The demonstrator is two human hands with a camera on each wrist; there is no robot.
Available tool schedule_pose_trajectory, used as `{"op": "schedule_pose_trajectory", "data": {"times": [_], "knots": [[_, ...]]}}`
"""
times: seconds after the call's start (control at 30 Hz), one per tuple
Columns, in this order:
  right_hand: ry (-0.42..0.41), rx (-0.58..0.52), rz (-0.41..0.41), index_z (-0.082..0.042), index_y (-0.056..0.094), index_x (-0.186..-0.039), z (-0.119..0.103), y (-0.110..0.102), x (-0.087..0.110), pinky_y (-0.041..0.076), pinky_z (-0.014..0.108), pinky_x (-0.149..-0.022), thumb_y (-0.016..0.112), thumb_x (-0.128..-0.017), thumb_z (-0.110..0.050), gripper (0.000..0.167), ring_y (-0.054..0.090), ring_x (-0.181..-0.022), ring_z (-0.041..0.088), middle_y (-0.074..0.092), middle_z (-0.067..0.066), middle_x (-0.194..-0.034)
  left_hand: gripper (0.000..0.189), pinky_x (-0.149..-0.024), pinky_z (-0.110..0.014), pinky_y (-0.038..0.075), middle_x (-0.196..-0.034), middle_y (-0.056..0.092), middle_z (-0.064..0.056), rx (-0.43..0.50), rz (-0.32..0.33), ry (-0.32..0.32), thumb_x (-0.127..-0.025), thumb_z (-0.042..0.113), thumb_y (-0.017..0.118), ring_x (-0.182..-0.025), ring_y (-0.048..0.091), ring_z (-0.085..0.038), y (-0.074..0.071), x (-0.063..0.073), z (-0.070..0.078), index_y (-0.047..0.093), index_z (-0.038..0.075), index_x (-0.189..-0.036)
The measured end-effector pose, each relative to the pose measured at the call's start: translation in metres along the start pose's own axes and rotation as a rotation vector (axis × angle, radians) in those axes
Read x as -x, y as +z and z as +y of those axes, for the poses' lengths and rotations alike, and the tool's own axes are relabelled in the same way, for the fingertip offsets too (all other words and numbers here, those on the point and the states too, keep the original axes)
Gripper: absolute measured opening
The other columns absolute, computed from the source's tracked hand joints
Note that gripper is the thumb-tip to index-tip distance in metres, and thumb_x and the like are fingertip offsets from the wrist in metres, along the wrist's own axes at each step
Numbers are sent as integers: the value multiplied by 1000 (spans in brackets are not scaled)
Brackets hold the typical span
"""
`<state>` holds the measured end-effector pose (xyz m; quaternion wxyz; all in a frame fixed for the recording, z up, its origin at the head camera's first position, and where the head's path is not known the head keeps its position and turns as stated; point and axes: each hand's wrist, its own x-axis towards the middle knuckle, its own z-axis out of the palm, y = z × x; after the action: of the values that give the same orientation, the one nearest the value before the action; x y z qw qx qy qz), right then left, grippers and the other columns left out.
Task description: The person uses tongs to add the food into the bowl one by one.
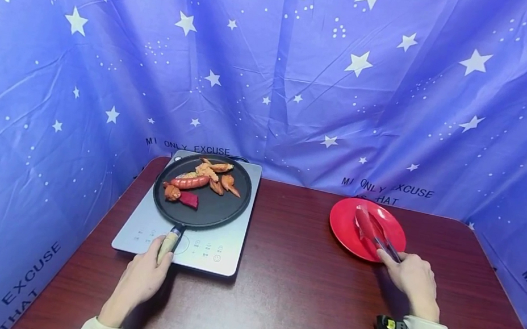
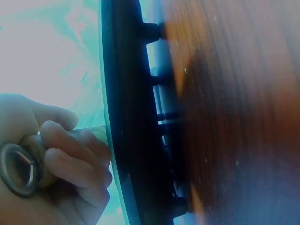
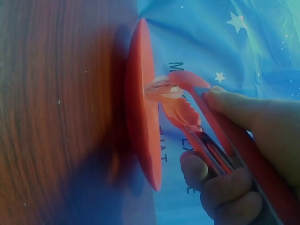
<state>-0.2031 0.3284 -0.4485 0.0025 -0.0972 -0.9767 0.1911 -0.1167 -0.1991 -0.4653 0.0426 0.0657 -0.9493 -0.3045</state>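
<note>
My left hand (image 1: 140, 277) grips the pale handle (image 1: 169, 246) of a black flat frying pan (image 1: 214, 217); in the left wrist view its fingers curl round that handle, which ends in a metal ring (image 2: 18, 169). In the pan lie a scored sausage (image 1: 190, 181), a dark red piece (image 1: 189, 200) and several browned, wing-like pieces (image 1: 228, 183). On the right, my right hand (image 1: 413, 280) holds red-tipped tongs (image 3: 183, 112) over a red plate (image 1: 343, 223). A pale, glossy piece (image 3: 163, 88) of unclear kind sits at the tong tips, by the plate's surface.
Under the pan is a silver induction cooktop (image 1: 228, 257) with touch controls along its front. Both it and the plate stand on a dark reddish wooden table (image 1: 276, 281). Blue curtains (image 1: 306, 91) with white stars enclose the back and sides.
</note>
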Motion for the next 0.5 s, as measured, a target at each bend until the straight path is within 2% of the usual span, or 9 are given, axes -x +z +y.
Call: {"op": "schedule_pose_trajectory", "data": {"times": [0.2,0.37,0.5], "knots": [[-26,-14,11,-4,66,-93,-3,-1,2,37,37,-52,50,-86,-63,62,50,-66,33,50,11,-67,48,-57,-47,42,-84,61,-18,1,-2,-2,-95,26,51,-65,56,-28,1,0,0,41,7,-138],[-14,-10,0,-3,66,-95,0,1,1,36,37,-51,49,-86,-65,65,49,-65,31,48,10,-66,48,-57,-47,42,-85,61,-19,2,-7,-3,-96,27,50,-66,56,-28,0,0,0,40,7,-139],[-7,2,8,-7,64,-82,1,5,-1,37,38,-51,51,-85,-65,60,49,-63,31,49,11,-64,48,-57,-47,42,-84,61,-18,2,-11,-6,-96,27,50,-66,56,-28,0,-1,-1,40,8,-139]]}}
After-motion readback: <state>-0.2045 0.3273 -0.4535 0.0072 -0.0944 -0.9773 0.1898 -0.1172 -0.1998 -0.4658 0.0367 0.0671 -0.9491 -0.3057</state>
